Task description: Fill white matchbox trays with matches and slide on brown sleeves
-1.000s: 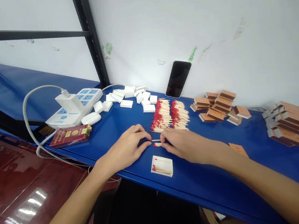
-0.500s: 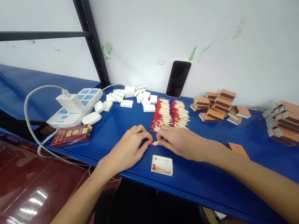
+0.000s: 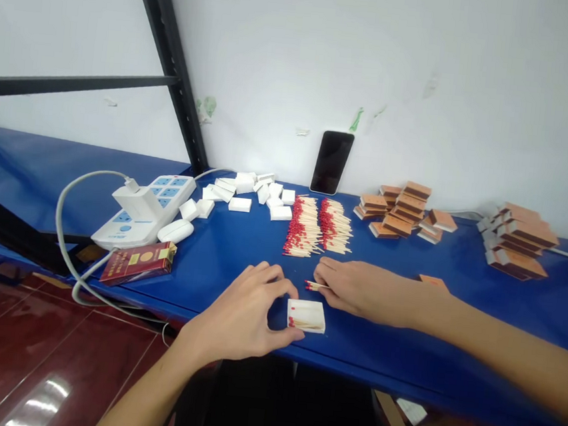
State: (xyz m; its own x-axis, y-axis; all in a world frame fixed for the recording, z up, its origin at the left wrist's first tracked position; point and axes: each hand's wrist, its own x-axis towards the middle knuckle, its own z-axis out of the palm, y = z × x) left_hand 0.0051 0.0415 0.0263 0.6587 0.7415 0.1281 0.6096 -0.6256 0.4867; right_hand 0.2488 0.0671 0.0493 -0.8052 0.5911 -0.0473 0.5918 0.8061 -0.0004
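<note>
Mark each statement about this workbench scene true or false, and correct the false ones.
1. The right hand holds matches. True.
2. The tray by the left hand is full. False: it holds only a few.
3. The phone lies flat. False: it leans on the wall.
4. The red pack lies nearer the person than the power strip. True.

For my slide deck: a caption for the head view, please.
Left hand holds a white tray; right hand pinches matches beside it on a blue table.
</note>
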